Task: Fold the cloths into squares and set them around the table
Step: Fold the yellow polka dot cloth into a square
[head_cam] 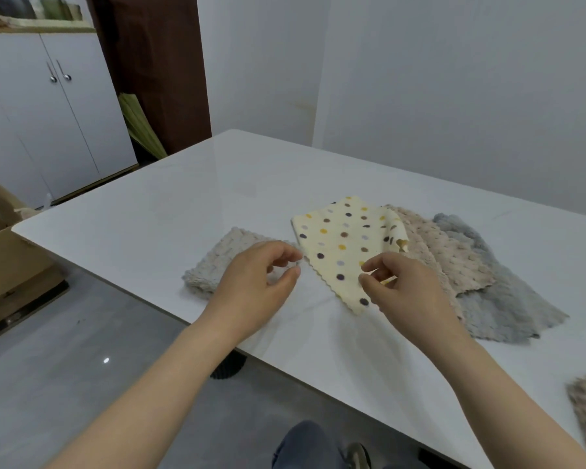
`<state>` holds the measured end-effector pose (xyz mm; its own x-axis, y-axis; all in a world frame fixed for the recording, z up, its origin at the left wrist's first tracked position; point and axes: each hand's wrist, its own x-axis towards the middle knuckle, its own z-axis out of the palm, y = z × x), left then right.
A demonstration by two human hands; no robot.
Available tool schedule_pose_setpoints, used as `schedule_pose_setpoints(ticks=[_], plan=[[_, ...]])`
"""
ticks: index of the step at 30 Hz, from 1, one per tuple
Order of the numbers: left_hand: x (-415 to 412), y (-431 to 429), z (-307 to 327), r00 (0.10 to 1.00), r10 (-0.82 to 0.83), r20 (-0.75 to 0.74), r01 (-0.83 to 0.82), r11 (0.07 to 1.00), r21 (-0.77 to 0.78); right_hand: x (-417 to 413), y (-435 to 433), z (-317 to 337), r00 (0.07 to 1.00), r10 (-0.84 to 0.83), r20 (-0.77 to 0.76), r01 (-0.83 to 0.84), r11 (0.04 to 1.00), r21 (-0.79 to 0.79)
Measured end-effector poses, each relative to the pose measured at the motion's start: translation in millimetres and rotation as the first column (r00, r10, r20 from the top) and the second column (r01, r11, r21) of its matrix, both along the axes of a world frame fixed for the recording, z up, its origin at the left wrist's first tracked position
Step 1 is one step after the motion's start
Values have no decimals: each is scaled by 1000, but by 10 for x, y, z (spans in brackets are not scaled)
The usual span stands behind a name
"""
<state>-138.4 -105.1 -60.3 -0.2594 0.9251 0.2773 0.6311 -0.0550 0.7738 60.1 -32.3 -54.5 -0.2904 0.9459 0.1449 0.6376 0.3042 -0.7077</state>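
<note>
Dotted cloth: near corner lies under right hand, grip closure unclear; left hand beside, grip apart.

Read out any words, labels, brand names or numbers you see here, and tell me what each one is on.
No text can be read anywhere.
dotted cloth: only coloured spots, no label in view.
cardboard box: no print visible.
cabinet: plain doors, no sign.
</note>
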Motion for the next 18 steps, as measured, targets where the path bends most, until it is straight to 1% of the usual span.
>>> schedule_pose_setpoints(ticks=[6,13,18], plan=[[480,56,8,996,-88,-11,88,996,-3,525,-30,57,998,-60,18,59,998,23],[942,157,-16,988,-151,-21,151,988,-25,1105,-24,137,989,-55,135,56,998,-9],[1132,262,-101,984,-171,-39,169,984,-55,1379,3,178,984,-48,170,51,999,-12]])
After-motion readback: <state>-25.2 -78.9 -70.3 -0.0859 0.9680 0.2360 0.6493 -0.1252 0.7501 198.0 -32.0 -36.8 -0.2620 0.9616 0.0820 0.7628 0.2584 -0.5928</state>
